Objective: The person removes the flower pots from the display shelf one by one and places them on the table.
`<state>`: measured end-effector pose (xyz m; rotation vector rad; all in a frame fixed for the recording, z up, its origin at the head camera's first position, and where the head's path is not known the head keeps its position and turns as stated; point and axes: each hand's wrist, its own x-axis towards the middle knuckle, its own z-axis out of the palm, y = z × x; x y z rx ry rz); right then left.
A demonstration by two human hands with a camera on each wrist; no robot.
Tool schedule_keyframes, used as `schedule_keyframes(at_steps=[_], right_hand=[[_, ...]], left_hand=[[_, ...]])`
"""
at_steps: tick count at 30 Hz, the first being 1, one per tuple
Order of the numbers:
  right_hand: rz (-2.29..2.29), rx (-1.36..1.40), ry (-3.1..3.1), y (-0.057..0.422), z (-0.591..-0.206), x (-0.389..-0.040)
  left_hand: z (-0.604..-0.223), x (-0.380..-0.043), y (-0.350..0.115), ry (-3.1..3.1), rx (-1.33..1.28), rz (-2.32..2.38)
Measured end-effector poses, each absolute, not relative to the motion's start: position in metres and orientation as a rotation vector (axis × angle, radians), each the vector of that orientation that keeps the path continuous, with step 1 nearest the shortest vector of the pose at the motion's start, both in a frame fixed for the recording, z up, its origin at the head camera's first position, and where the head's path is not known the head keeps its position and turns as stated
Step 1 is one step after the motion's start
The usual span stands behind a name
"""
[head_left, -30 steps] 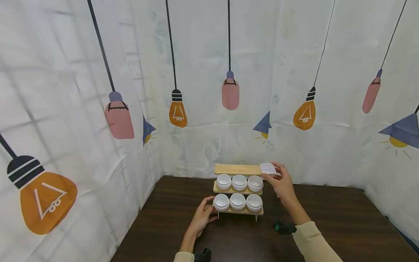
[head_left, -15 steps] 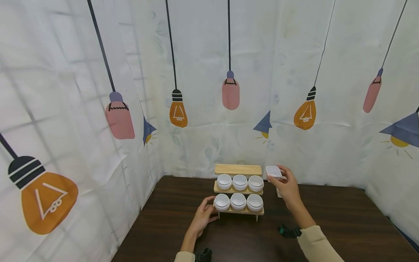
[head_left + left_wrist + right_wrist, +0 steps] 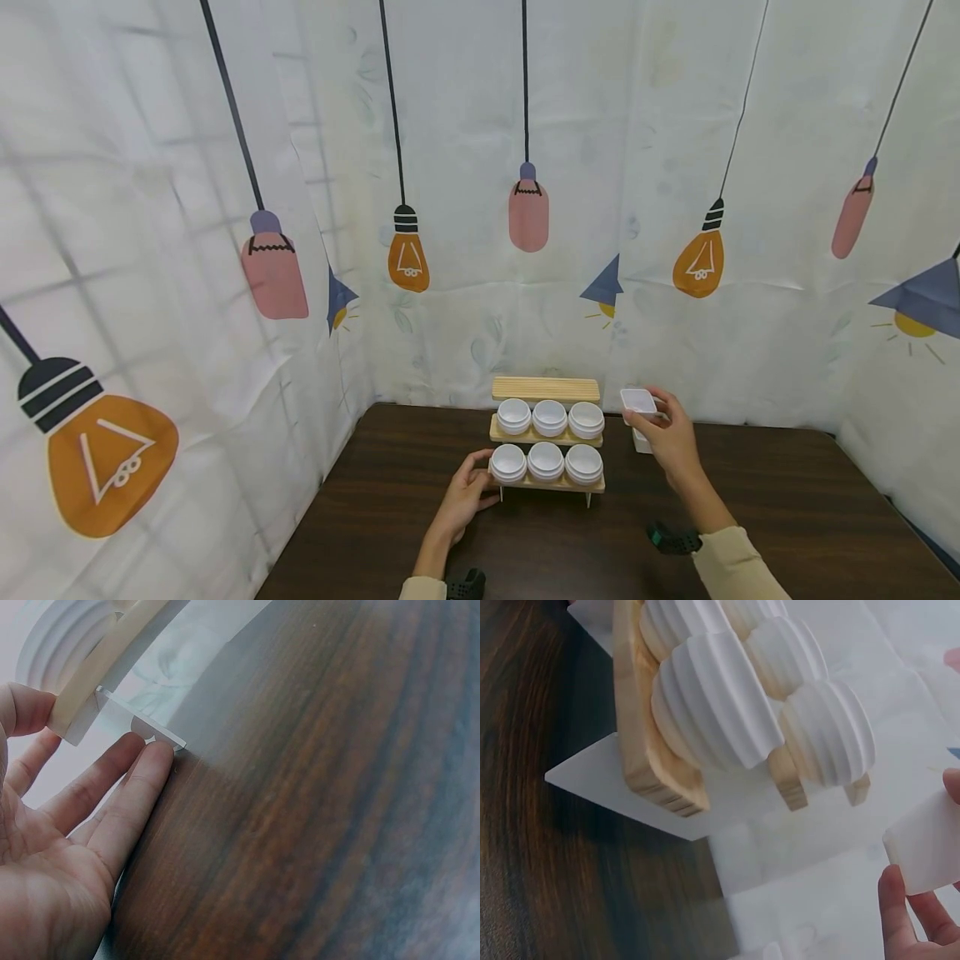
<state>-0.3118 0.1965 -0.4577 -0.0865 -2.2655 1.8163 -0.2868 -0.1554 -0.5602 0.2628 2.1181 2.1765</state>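
On a dark wood-grain tabletop (image 3: pixel 360 483), a three-tier pale-wood rack (image 3: pixel 546 388) stands gripped at its lower left end by a person's left hand (image 3: pixel 462 497), best kept steady. The right hand (image 3: pixel 673 437), ideally clear of six round white ridged bowls (image 3: pixel 546 461), pinches a square white plastic-looking cup (image 3: pixel 638 401) just right of the rack, best held level.

Head cam: R hand (image 3: pixel 671 437) hides pt of a white obj (image 3: pixel 642 442) under the sq. white tub (image 3: pixel 637 402), can't tell what it is; cup (image 3: pixel 547 456) insides too small to read. Sleeves (image 3: pixel 738 562) cut by btm edge. R wrist cam: hand & tub run off right edge, palm mostly lost. L wrist cam: L hand (image 3: pixel 64 855) cropped at left edge, one fingertip hid behind rack (image 3: pixel 97 679) end; ribbed cup cut off top-left; table (image 3: pixel 420 900) blurry btm-right.
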Motion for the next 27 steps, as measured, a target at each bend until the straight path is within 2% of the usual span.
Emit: schedule_keyframes(at_steps=[27], right_hand=[[1.777, -0.189, -2.286, 0.220, -0.479, -0.305]], left_hand=[[-0.559, -0.285, -0.155, 2.126, 0.246, 2.176]])
